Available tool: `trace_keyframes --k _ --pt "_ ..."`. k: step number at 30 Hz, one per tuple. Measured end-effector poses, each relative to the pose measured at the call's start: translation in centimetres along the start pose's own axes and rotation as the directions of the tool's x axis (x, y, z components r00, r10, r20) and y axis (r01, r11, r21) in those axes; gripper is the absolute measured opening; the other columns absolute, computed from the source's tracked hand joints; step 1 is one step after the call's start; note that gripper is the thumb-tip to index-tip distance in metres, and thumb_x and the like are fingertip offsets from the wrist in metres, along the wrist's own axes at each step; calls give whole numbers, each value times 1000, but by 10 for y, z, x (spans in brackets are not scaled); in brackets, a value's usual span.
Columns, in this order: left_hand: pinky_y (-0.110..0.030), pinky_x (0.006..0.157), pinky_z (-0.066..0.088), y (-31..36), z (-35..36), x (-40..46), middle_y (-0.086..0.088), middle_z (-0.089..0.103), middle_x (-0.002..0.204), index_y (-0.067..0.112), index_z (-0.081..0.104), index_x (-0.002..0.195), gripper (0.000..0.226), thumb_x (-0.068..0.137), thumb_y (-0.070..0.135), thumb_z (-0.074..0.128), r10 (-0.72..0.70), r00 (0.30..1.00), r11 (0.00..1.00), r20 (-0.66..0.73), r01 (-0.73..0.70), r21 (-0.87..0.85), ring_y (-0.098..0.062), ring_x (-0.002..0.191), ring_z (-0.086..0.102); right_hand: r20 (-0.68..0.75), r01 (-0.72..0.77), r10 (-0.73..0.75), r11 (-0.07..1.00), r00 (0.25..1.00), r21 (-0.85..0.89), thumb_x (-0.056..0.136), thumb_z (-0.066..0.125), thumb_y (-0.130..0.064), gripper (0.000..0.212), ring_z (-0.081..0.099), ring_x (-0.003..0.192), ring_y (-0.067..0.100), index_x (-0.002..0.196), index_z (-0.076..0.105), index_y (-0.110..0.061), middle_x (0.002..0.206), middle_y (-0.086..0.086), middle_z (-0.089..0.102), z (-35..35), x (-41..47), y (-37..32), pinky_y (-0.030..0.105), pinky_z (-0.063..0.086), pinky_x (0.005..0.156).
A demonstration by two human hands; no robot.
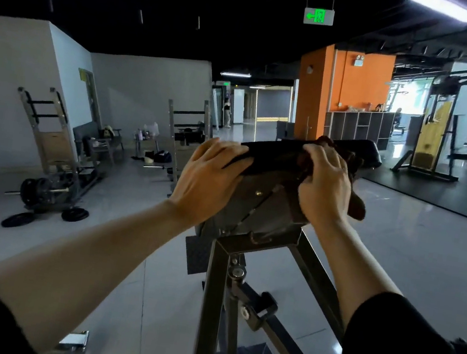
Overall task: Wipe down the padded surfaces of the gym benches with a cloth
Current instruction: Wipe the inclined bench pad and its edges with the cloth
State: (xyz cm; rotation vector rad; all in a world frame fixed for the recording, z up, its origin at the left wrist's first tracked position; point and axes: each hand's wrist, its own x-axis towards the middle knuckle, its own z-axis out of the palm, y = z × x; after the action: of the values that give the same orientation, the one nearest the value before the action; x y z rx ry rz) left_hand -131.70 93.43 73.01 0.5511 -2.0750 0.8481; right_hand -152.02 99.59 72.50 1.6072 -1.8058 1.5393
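A black padded bench pad (275, 153) sits raised on a dark metal frame (218, 281), seen from behind and below, so its brown underside board shows. My left hand (210, 179) grips the pad's left edge, fingers curled over the top. My right hand (324, 185) presses a dark red-brown cloth (355, 200) onto the right part of the pad, fingers wrapped over it. The cloth hangs down past the hand on the right. Most of the pad's top face is hidden from this angle.
Squat racks (49, 132) and loose weight plates (46, 208) stand on the grey floor at left. Bags and bottles lie by the white wall. An orange pillar (313, 91), lockers and a cable machine (433, 141) are behind the bench. A person walks at far right.
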Motion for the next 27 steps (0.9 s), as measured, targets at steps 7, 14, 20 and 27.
trace_keyframes --k 7,14,20,27 --pt "-48 94 51 5 4 -11 -11 61 125 10 63 122 36 93 23 46 -126 992 990 -22 124 -69 -31 118 53 133 232 -237 971 962 55 80 56 9 61 38 134 22 131 53 -23 142 0 48 7 -3 -2 48 39 108" --pt "-35 97 43 11 8 -11 -11 64 120 8 66 117 32 89 15 55 -145 985 989 -97 143 -28 -27 115 51 84 188 -191 981 978 40 82 53 9 54 36 135 22 130 53 -15 141 3 48 13 -12 -23 40 37 108" --pt "-39 99 44 13 2 -11 -11 62 124 8 63 123 36 88 10 55 -146 989 989 -35 145 -38 -33 119 54 17 83 -83 997 996 1 83 50 11 53 42 129 23 127 55 -17 135 1 54 -2 4 9 41 43 101" --pt "-51 106 39 24 0 -6 -12 63 122 7 66 118 38 83 21 61 -145 989 989 35 145 -13 -34 119 54 158 339 -333 941 930 -9 81 57 8 55 38 136 25 130 55 -17 143 5 48 8 -21 -14 44 41 103"
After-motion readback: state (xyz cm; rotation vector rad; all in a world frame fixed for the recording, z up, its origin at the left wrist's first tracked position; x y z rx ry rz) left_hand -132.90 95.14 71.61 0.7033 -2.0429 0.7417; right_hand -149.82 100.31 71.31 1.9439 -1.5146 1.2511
